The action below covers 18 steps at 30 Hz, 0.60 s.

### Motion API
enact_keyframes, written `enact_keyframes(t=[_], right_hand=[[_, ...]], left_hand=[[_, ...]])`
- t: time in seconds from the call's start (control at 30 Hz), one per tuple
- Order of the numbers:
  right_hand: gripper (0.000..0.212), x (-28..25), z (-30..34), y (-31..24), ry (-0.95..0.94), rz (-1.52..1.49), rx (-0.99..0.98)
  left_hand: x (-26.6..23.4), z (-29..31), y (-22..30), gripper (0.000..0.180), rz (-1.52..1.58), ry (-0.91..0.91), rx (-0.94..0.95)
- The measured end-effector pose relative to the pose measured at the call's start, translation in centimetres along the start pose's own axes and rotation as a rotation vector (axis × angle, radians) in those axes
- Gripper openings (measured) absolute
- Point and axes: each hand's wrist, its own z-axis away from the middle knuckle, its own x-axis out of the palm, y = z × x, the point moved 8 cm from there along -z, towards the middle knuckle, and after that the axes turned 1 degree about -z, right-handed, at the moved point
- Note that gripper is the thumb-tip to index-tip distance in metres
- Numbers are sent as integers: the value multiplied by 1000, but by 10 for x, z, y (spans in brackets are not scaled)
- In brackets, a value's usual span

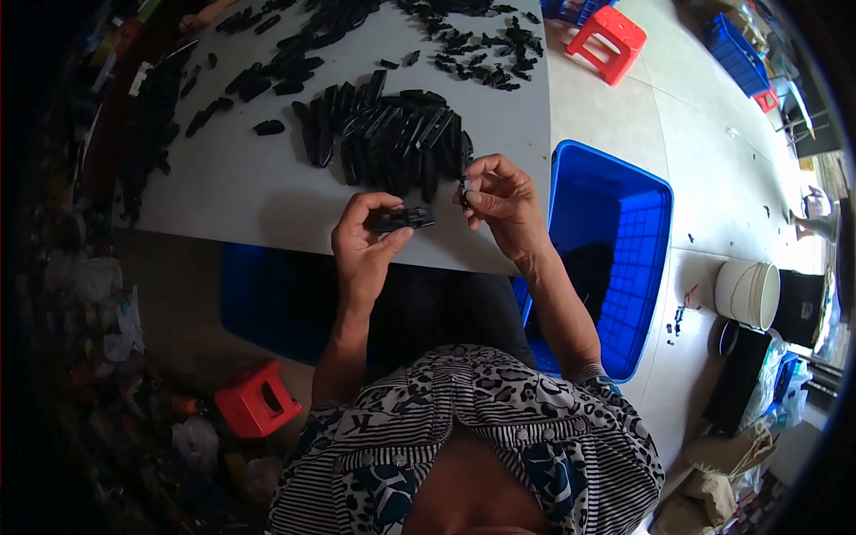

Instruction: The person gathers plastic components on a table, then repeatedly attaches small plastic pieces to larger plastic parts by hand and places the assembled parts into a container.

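Near the table's front edge, my left hand (364, 234) is closed on a long black plastic part (399, 219), gripping it between thumb and fingers. To its right, my right hand (501, 201) pinches a small dark piece (465, 191), too small to name. The two held pieces are apart. Just beyond my hands lies a heap of long black plastic parts (383, 129). Smaller black pieces (486, 55) are scattered at the table's far right.
The white table (241, 192) bears more black parts along its left and far sides. A blue crate (660, 223) stands on the floor to the right. Red stools (615, 40) are at the far right and lower left. A white bucket (747, 294) sits farther right.
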Motion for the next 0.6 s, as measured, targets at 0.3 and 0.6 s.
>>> enact_keyframes(t=[0.3, 0.6], right_hand=[[24, 6, 11, -4, 23, 134, -125], [19, 6, 12, 4, 42, 136, -91]], left_hand=[[5, 1, 13, 29, -154, -13, 125], [3, 0, 10, 27, -180, -22, 142]])
